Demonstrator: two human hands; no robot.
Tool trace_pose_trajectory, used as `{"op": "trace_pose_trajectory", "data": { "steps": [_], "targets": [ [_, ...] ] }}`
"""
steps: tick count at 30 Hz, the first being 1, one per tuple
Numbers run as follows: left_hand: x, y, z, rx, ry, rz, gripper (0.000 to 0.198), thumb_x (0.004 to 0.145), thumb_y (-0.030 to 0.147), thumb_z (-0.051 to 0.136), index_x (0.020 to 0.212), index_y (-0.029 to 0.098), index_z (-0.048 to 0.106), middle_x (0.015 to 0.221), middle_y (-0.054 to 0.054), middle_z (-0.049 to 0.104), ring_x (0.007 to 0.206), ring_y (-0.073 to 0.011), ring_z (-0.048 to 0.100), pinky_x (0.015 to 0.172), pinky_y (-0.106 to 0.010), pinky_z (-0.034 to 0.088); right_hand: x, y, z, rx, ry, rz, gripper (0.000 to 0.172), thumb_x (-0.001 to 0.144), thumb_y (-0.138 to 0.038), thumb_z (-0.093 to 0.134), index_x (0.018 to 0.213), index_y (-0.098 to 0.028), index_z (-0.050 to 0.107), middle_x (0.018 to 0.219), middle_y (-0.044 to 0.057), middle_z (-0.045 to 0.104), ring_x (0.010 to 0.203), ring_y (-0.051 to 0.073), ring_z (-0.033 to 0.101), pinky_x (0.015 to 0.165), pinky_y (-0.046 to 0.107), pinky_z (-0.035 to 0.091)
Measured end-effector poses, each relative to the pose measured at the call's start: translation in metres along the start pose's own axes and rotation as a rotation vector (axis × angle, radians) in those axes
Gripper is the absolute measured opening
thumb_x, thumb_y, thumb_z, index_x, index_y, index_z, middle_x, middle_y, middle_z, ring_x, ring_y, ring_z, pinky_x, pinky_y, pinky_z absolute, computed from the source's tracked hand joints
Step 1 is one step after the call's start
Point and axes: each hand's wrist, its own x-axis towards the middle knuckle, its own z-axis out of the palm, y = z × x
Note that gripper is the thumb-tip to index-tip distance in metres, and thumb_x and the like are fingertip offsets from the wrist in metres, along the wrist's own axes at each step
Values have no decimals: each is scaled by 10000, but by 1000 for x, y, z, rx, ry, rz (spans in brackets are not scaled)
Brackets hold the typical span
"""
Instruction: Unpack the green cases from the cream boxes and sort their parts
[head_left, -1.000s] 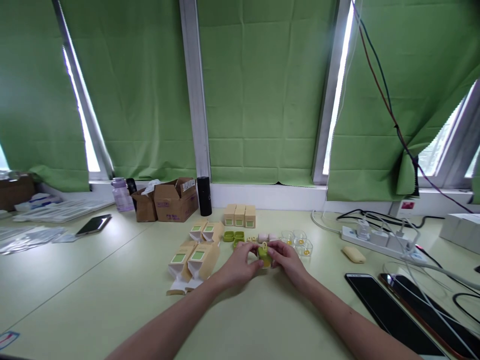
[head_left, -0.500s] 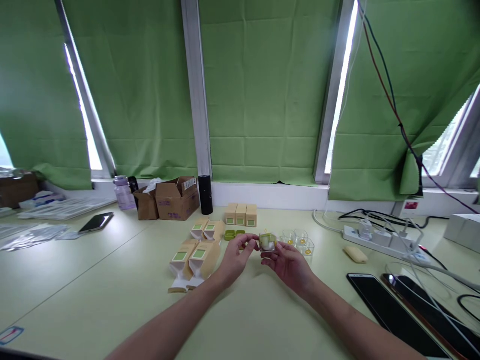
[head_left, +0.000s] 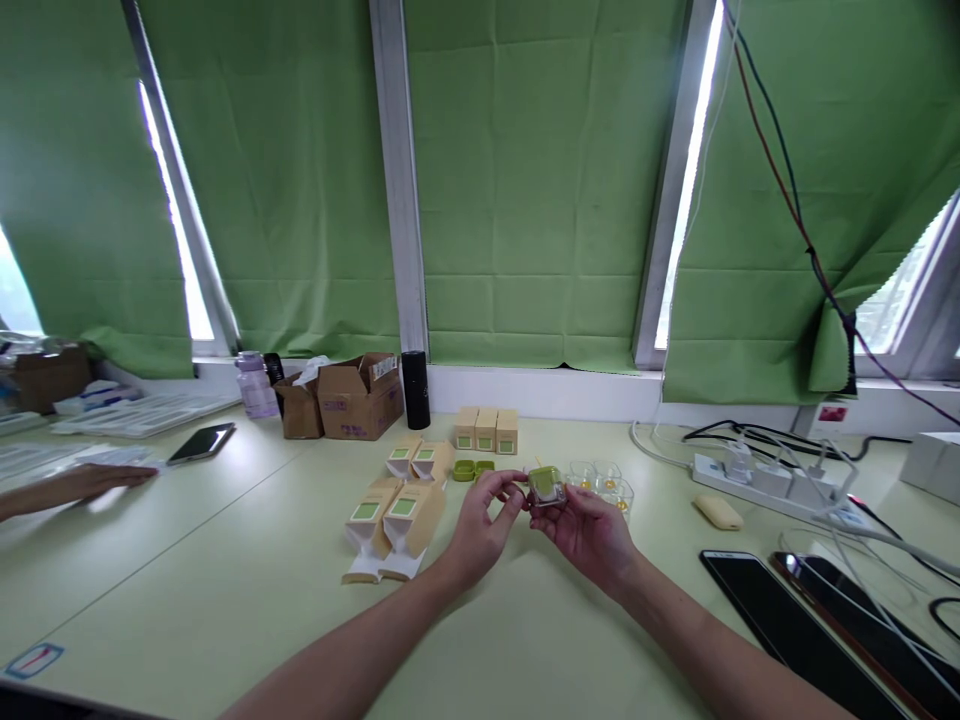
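My right hand holds a small clear square case with a green lid above the table, fingers curled round it. My left hand pinches its left edge with thumb and fingertips. Just behind the hands lie green lids and a few small clear cases with yellow pieces. Left of the hands lie several open tan cartons with green labels. Three closed tan cartons stand in a row further back.
Cardboard boxes, a black cylinder and a purple bottle stand by the window. A power strip with cables, a yellow oval pad and dark phones lie right. Another person's hand rests far left near a phone.
Both hands lifted the small case off the table and turned it; it now shows its green lid. Another person's hand has come into view at far left.
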Motion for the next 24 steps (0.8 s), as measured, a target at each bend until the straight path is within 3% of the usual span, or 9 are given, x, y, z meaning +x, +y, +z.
{"op": "trace_pose_trajectory", "data": {
  "steps": [10,17,24],
  "targets": [
    [1,-1,1,10,12,-13,358,964,461,600,1151,166,681,1024,-115,695,998,-252,674,949,-421,531,-3,-2,6,-38,3,-72,289,843,-469,774,990,-221,797,1039,92,784,910,259,726,872,458,589],
    [2,-2,1,10,19,-22,431,962,541,595,1146,165,698,1081,-133,706,981,-250,689,916,-414,550,-7,-5,14,-180,87,-144,433,793,-505,841,1128,-249,741,1126,87,745,975,283,734,840,463,617],
    [4,2,2,-109,-8,-86,535,917,631,627,1138,151,708,1061,-138,751,944,-254,718,884,-381,558,-1,2,12,-287,190,-211,547,695,-463,922,1142,-227,711,1076,78,729,897,266,736,742,415,625]
  ]
}}
